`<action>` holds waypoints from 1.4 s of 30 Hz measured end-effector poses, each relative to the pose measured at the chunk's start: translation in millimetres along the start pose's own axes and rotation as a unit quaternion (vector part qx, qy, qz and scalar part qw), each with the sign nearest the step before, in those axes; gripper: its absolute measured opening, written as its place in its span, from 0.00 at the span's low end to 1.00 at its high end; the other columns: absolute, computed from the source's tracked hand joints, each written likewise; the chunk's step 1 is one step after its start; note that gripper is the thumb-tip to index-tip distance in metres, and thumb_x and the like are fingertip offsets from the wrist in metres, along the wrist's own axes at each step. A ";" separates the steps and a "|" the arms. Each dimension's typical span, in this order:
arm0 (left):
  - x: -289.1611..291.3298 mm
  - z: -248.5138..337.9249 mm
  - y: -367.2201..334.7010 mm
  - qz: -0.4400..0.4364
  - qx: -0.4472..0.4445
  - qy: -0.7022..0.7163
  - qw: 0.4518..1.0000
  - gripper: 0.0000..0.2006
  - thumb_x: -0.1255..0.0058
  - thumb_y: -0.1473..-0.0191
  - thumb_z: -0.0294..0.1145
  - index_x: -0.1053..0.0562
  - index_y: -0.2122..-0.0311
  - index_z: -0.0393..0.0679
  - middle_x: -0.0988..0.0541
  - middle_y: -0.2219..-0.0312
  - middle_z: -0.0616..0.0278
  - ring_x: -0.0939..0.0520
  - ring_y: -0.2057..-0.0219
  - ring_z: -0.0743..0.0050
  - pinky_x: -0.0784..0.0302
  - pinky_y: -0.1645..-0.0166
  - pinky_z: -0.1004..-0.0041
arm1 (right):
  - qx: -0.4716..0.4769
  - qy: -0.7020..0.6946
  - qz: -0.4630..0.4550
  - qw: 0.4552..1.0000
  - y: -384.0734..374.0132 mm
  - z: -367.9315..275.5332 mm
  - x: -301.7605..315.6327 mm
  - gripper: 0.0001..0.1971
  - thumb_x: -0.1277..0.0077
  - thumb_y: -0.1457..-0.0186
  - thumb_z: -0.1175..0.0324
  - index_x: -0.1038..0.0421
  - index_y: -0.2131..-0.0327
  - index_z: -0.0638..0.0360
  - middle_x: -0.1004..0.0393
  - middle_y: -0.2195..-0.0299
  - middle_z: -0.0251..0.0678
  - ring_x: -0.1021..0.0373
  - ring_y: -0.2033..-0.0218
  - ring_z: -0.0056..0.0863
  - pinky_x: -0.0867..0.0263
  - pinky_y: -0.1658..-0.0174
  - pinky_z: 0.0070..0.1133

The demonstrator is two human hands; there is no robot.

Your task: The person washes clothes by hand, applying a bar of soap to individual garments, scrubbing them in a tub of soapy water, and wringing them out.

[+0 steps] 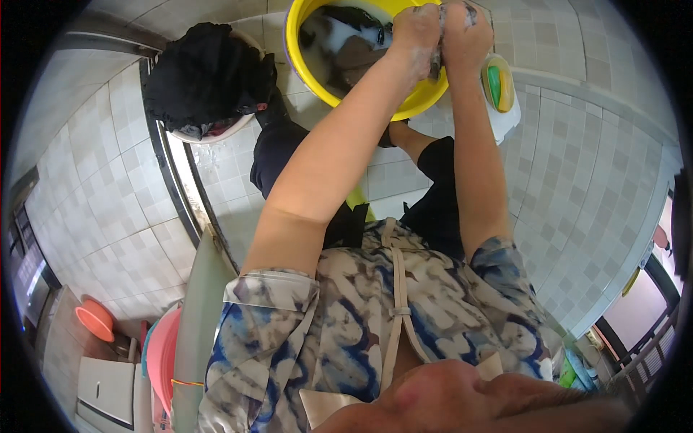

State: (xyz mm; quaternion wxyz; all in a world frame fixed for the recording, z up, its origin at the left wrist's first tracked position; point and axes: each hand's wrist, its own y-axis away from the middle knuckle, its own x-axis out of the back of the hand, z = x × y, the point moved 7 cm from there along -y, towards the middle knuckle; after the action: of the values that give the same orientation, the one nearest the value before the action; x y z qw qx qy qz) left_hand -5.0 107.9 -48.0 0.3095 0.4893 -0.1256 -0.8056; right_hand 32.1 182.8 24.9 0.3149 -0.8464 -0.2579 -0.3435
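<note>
Both my hands are closed together above the right side of a yellow basin point(413, 108). My left hand point(416, 37) and my right hand point(466, 36) grip a bunched dark wet cloth point(435, 66), whose end hangs down between them. White suds cling to the fingers and wrists. Inside the basin, cloudy grey water surrounds dark and brownish soaked laundry point(355, 56). My left forearm crosses over the basin's near rim; part of the basin is hidden behind my arms.
A white tub point(242, 124) heaped with black clothes point(206, 79) stands at the left. Right of the yellow basin, a yellow dish point(507, 90) holding a green piece point(494, 85) rests on a white stand point(505, 121). Pink point(162, 361) and orange basins point(95, 320) stand lower left, past a door frame.
</note>
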 end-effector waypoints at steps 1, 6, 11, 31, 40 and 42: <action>4.2 4.1 -4.1 -0.014 -0.044 -0.001 0.999 0.13 0.63 0.44 0.38 0.31 0.73 0.41 0.30 0.79 0.59 0.31 0.85 0.70 0.34 0.81 0.68 | 0.002 0.000 -0.001 1.000 1.3 1.0 -3.7 0.13 0.51 0.48 0.64 0.30 0.67 0.68 0.27 0.76 0.41 0.31 0.74 0.32 0.35 0.67 0.26; 34.7 24.9 -5.0 0.052 -0.093 0.164 0.981 0.15 0.64 0.43 0.39 0.29 0.65 0.37 0.26 0.73 0.55 0.24 0.73 0.64 0.28 0.69 0.66 | 0.130 -0.112 0.028 0.985 63.8 -56.5 -12.8 0.13 0.48 0.49 0.64 0.29 0.66 0.65 0.26 0.77 0.42 0.30 0.75 0.34 0.34 0.67 0.25; 30.6 33.4 18.2 0.122 -0.184 -0.151 0.964 0.17 0.61 0.43 0.42 0.30 0.65 0.36 0.26 0.73 0.57 0.23 0.70 0.63 0.27 0.66 0.68 | 0.187 0.112 -0.035 0.975 16.8 -66.4 -28.4 0.10 0.50 0.49 0.65 0.27 0.67 0.61 0.25 0.72 0.42 0.29 0.74 0.36 0.34 0.69 0.27; -1.0 1.4 5.2 -0.120 0.020 0.145 0.982 0.13 0.60 0.42 0.41 0.27 0.66 0.43 0.23 0.75 0.64 0.23 0.74 0.70 0.24 0.67 0.71 | -0.342 -0.547 -0.262 0.717 30.5 49.5 -68.2 0.21 0.52 0.44 0.51 0.31 0.54 0.56 0.26 0.59 0.36 0.28 0.61 0.27 0.32 0.56 0.26; 17.6 -0.3 3.5 -0.076 0.053 0.124 0.988 0.20 0.57 0.43 0.47 0.28 0.56 0.41 0.21 0.65 0.59 0.21 0.64 0.62 0.23 0.56 0.65 | -0.299 -0.535 -0.078 0.786 47.1 47.4 -7.9 0.15 0.51 0.47 0.63 0.29 0.61 0.64 0.25 0.65 0.34 0.27 0.66 0.25 0.30 0.61 0.24; 38.1 -1.3 -20.2 -0.078 -0.023 0.131 0.988 0.19 0.57 0.43 0.46 0.28 0.57 0.41 0.22 0.66 0.59 0.21 0.64 0.62 0.24 0.56 0.64 | -0.023 -0.292 -0.126 0.948 58.6 12.8 -0.9 0.13 0.45 0.52 0.64 0.28 0.66 0.62 0.25 0.73 0.42 0.27 0.72 0.32 0.33 0.66 0.25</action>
State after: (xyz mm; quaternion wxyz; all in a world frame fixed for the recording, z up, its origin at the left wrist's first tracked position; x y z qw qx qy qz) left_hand -24.1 100.0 -86.0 0.2709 0.5914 -0.0267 -0.7590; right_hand 75.1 152.6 -3.8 0.1609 -0.8771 -0.4352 -0.1241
